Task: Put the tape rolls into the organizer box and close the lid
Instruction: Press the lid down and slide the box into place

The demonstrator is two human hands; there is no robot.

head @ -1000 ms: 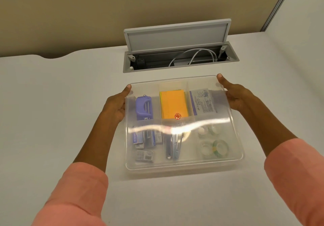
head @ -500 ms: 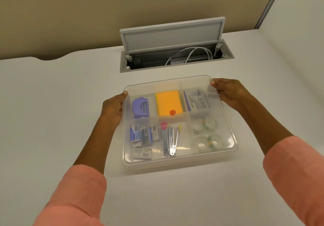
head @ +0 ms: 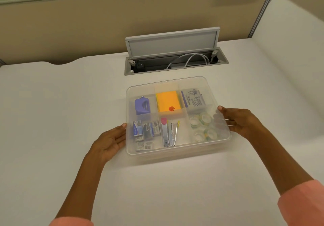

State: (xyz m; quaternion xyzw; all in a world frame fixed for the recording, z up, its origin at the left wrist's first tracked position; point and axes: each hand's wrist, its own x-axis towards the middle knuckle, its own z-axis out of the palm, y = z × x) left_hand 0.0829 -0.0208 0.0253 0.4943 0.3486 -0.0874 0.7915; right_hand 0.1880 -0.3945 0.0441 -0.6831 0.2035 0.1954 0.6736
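The tape rolls (head: 203, 127) are lying in the box's (head: 177, 153) near right compartment, under the clear lid (head: 168, 83), which looks seated. Both hands, left (head: 109, 142) and right (head: 241, 121), are resting open-palmed against its sides, gripping nothing. Closing seems nearly finished; next, I judge, pressing the lid's edges down.

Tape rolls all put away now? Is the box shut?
Yes, the tape rolls sit in the organizer box's front right compartment, and the lid lies on top. The left hand and right hand hold its sides. Maybe one last press remains.
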